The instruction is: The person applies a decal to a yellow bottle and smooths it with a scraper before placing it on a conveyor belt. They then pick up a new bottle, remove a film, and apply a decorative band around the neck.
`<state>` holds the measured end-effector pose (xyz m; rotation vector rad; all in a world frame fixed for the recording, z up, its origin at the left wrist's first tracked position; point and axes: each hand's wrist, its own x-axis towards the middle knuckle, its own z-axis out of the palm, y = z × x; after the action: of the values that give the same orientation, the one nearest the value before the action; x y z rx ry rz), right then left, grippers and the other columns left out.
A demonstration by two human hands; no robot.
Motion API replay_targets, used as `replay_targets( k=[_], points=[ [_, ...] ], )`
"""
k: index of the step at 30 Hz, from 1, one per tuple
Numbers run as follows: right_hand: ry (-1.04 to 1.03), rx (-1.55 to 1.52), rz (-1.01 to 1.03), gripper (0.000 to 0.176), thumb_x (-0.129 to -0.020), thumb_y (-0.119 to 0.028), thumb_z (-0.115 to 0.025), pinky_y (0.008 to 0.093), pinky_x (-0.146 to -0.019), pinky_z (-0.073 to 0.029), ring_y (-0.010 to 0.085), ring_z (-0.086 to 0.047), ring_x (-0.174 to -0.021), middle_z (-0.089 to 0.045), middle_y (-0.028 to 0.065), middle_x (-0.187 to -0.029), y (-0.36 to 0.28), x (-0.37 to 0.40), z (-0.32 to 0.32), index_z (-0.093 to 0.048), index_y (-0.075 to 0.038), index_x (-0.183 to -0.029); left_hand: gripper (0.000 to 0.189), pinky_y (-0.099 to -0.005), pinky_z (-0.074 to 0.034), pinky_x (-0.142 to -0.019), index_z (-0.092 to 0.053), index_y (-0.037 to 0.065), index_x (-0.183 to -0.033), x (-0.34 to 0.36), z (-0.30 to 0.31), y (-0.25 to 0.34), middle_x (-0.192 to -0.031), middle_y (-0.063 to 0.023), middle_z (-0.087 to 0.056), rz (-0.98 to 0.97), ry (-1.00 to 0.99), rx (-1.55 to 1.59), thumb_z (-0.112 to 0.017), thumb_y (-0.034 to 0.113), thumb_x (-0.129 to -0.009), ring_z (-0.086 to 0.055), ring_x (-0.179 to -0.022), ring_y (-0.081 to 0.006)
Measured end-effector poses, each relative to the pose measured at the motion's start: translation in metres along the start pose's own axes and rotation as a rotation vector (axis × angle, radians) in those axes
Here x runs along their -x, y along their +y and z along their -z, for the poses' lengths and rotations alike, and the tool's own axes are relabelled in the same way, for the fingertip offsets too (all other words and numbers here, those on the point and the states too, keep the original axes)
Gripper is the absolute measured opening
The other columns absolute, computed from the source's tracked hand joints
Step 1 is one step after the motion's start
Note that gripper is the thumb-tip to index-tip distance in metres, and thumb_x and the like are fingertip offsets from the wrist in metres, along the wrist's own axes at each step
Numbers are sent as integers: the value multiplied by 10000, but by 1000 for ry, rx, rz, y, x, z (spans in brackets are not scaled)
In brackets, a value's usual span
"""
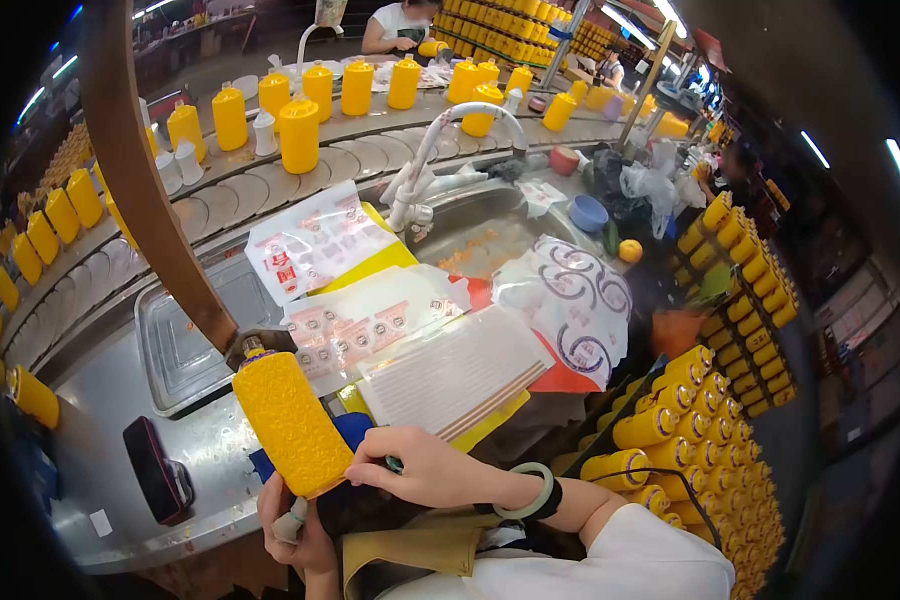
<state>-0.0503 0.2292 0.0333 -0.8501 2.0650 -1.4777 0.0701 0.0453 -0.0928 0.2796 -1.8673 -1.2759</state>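
Note:
A yellow bottle (292, 422) with an embossed surface lies tilted in front of me, its neck pointing away beside the foot of a wooden post. My left hand (298, 540) is closed around its near end. Something whitish, perhaps a finger cover, shows at the left thumb (290, 522). At the bottle's lower right edge, my right hand (420, 466) is closed in a pinch. A small dark green thing (395, 465) shows between its fingers, mostly hidden. Blue cloth (354, 430) lies behind the bottle.
A wooden post (160, 200) rises at left. Printed plastic sheets (370, 325) cover the counter beside a sink (470, 225) with a white faucet (407, 185). A phone (157, 470) lies at left. Yellow bottles (299, 135) stand on a curved conveyor; more are stacked (700, 430) at right. A co-worker (400, 30) sits opposite.

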Motion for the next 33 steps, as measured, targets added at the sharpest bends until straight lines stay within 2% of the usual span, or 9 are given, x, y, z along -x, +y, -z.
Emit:
replay_targets(
  k=[15,19,20,21,22,23,25,27,33],
  points=[
    [-12,14,-6,226,-1012,-213,-694,349,-725,-487,199,-621,-775,-656,96,-839,6,0,2,-724,10,-988,327,-396,-505,-1063,-708,-97,-1200,12,-3,-6,-1310,-209,-697,97,94,9,-750,-90,-876,-677,-1178,-298],
    [22,-27,-13,195,-994,-181,-705,347,-757,-506,209,-650,-819,-680,104,-865,8,0,1,-732,9,-963,319,-404,-561,-981,-725,-67,-1157,0,-7,8,-1238,-210,-728,29,69,-57,-794,-90,-846,-714,-1090,-287],
    [-3,-4,-33,237,-990,-217,-699,398,-813,-519,318,-668,-878,-699,168,-915,3,-2,5,-724,18,-972,236,-407,-581,-946,-753,-17,-1043,-2,-9,10,-1208,-214,-742,98,143,-63,-828,-69,-825,-731,-1057,-309],
    [-4,-36,-36,224,-968,-205,-727,393,-799,-521,310,-670,-865,-706,161,-905,3,-3,4,-727,19,-961,155,-409,-583,-946,-755,3,-928,-11,-4,17,-1194,-224,-746,-94,53,-205,-844,-51,-813,-734,-1054,-336],
    [10,-1,-30,217,-947,-197,-752,386,-768,-524,292,-670,-827,-709,155,-890,-1,-4,6,-730,18,-944,143,-409,-588,-937,-761,13,-874,-18,-4,26,-1179,-221,-753,-88,28,-235,-858,-52,-791,-738,-1050,-353],
    [-3,0,-88,200,-926,-178,-776,360,-731,-522,247,-663,-782,-699,139,-864,-1,-5,7,-731,17,-926,152,-379,-572,-946,-766,-31,-947,-17,-3,14,-1189,-229,-750,-223,40,-177,-823,-83,-816,-736,-1065,-314],
    [-5,-43,-111,171,-904,-122,-795,311,-701,-508,168,-629,-743,-684,101,-828,1,-5,3,-725,33,-918,193,-407,-570,-959,-771,-17,-942,-21,-3,23,-1184,-220,-754,-243,36,-166,-858,-73,-779,-735,-1071,-333],
    [-27,34,-171,149,-909,-98,-779,287,-680,-471,119,-569,-727,-648,66,-795,-11,-3,7,-713,35,-896,266,-412,-555,-991,-797,2,-1008,-10,0,23,-1208,-185,-752,-113,53,-133,-884,-48,-761,-723,-1106,-318],
    [-38,20,-161,142,-918,-96,-756,276,-654,-417,110,-513,-707,-621,50,-783,-11,-4,9,-706,32,-880,290,-417,-547,-1001,-796,6,-1029,-12,3,19,-1225,-179,-745,-166,32,-111,-886,-42,-758,-709,-1130,-320]
  ],
)
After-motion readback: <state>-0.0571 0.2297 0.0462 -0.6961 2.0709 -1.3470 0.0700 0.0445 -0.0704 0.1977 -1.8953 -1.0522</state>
